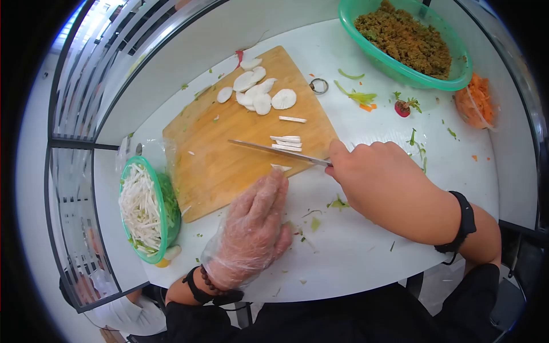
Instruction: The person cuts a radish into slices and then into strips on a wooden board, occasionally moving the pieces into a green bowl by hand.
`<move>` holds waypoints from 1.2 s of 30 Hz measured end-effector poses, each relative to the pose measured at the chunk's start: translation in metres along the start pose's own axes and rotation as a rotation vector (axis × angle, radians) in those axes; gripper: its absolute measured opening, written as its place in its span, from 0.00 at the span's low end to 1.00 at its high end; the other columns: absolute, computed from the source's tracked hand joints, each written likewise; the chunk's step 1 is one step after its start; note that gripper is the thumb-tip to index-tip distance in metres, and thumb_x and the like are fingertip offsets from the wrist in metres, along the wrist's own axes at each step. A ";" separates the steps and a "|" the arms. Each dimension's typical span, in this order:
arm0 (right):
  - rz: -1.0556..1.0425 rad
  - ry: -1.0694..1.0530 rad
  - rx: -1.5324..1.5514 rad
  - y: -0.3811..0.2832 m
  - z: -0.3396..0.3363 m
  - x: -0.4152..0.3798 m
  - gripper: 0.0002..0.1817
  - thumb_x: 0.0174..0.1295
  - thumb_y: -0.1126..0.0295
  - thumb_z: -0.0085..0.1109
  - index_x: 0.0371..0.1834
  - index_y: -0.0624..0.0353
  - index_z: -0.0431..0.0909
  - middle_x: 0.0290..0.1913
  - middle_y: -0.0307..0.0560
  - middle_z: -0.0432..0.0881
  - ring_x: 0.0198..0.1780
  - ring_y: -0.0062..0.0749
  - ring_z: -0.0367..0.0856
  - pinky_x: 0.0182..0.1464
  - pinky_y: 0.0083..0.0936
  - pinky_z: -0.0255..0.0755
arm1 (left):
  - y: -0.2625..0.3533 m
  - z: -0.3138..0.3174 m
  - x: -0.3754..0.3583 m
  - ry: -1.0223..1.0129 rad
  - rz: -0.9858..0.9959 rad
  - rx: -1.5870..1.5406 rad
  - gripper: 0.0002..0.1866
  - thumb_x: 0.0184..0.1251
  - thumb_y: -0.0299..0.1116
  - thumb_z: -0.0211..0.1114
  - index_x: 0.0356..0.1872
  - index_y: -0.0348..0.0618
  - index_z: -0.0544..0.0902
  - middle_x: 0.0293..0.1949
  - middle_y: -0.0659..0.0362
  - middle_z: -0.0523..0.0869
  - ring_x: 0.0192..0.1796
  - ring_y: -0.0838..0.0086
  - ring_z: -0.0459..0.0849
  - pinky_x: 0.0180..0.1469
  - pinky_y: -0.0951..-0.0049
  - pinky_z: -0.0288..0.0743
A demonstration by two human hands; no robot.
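Observation:
My right hand (pixel 377 183), bare, is closed around the handle of a knife (pixel 280 151), its blade lying across the wooden cutting board (pixel 211 148). Just beyond the blade are several cut white radish sticks (pixel 286 143), with a single one farther up. My left hand (pixel 251 226) wears a clear plastic glove. Its fingers are close together, and the tips press a small white radish piece (pixel 280 167) at the board's near edge; the thumb sits apart. Round white radish slices (pixel 257 86) lie overlapping toward the far end of the board.
A green basket (pixel 160 214) of white shreds and greens stands left. At the back right, a green bowl (pixel 374 51) holds brown crumbly food, beside a bag of orange shreds (pixel 477 103). A metal ring (pixel 319 86), a red radish top (pixel 403 108) and green scraps lie right of the board.

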State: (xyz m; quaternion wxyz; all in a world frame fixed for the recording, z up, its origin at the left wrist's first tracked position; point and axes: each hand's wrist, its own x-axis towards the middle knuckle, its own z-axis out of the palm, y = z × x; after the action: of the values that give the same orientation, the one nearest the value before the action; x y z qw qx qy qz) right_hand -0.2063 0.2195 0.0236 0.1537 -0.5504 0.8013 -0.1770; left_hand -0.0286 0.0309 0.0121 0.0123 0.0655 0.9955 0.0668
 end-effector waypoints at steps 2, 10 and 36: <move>0.004 -0.021 -0.007 -0.004 -0.003 -0.003 0.07 0.55 0.80 0.62 0.34 0.67 0.74 0.26 0.56 0.81 0.31 0.52 0.87 0.34 0.40 0.80 | 0.000 0.000 0.000 -0.008 -0.003 0.010 0.38 0.54 0.32 0.70 0.69 0.26 0.75 0.76 0.44 0.68 0.71 0.52 0.74 0.69 0.56 0.72; 0.010 -0.067 -0.050 -0.011 -0.003 -0.005 0.07 0.55 0.79 0.62 0.34 0.69 0.75 0.25 0.57 0.82 0.31 0.52 0.88 0.34 0.40 0.81 | 0.001 0.000 -0.002 -0.030 -0.018 0.012 0.38 0.56 0.34 0.70 0.70 0.27 0.74 0.76 0.46 0.67 0.72 0.53 0.73 0.68 0.55 0.72; -0.019 -0.047 -0.078 -0.012 0.005 -0.004 0.13 0.75 0.66 0.58 0.38 0.67 0.72 0.24 0.57 0.81 0.30 0.52 0.86 0.33 0.44 0.79 | -0.001 0.000 0.000 -0.018 -0.027 -0.079 0.39 0.52 0.29 0.70 0.69 0.24 0.75 0.74 0.42 0.69 0.73 0.47 0.72 0.72 0.54 0.70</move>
State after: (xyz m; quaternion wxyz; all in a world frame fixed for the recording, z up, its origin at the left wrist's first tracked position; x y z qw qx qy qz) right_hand -0.1929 0.2187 0.0250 0.1493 -0.5678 0.7984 -0.1338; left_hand -0.0285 0.0302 0.0124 0.0250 0.0520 0.9927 0.1056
